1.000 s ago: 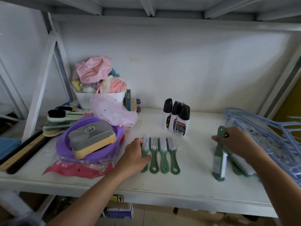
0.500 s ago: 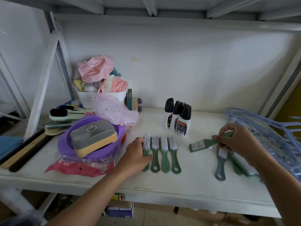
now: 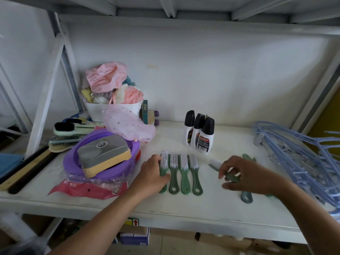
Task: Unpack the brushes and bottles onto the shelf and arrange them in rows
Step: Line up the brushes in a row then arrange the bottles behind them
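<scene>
Head view: three black-capped white bottles (image 3: 199,133) stand in a cluster at mid-shelf (image 3: 211,205), their label print too small to read. Left hand (image 3: 153,176) rests flat against the row of four green plastic brushes (image 3: 181,173); right hand (image 3: 244,174) pinches another green brush (image 3: 230,176) just right of the row.

Looks like a shop stockroom: white metal shelf (image 3: 211,214) stocked with duplicate goods, namely identical green brushes (image 3: 183,172), three matching bottles (image 3: 199,134), bundled blue hangers (image 3: 301,159) right, cartons (image 3: 135,236) below.
</scene>
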Available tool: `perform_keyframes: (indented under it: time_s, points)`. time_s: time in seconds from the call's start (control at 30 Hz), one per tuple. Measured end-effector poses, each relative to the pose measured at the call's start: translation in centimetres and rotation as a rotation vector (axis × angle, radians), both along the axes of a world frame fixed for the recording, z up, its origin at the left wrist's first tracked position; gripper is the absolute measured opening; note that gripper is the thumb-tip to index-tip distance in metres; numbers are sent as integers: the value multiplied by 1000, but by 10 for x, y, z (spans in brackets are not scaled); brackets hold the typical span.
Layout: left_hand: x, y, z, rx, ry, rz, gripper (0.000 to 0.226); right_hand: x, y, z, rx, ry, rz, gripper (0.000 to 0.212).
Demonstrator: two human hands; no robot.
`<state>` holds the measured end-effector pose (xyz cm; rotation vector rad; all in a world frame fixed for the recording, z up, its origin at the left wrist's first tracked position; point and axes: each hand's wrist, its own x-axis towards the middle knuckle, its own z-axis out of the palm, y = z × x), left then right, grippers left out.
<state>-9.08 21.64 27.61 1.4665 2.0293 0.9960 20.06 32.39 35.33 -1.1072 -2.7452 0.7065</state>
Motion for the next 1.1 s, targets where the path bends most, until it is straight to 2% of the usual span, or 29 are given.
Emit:
perform_keyframes:
  time_s: [0.1,0.2,0.33,0.43,0.53,0.6,0.67,1.1]
  points:
    - [1,-1,0,-9,3,-6,46,-2,-3,-7,-53,-108,51,36]
    - [0,-1,1,-15,10,-6,48,-5,-4,-12,-133,-125,54,45]
    - [1,-2,2,-25,-4,-5,47,-8,-1,-14,-175,-40,24,31]
    - [1,-3,3,-25,4,-11,47,-6,11,-16,-45,77,-68,20]
    - [2,-2,4,-10,17,-5,43,-7,20,-22,-23,74,-175,41]
    - [3,-1,4,-7,26,-5,41,-13,22,-28,-67,-2,-162,60]
    - [2,0,3,-6,34,-3,41,-20,23,-33,-65,-47,-133,70]
    - [1,2,0,4,60,16,45,-53,35,-49,41,52,-176,64]
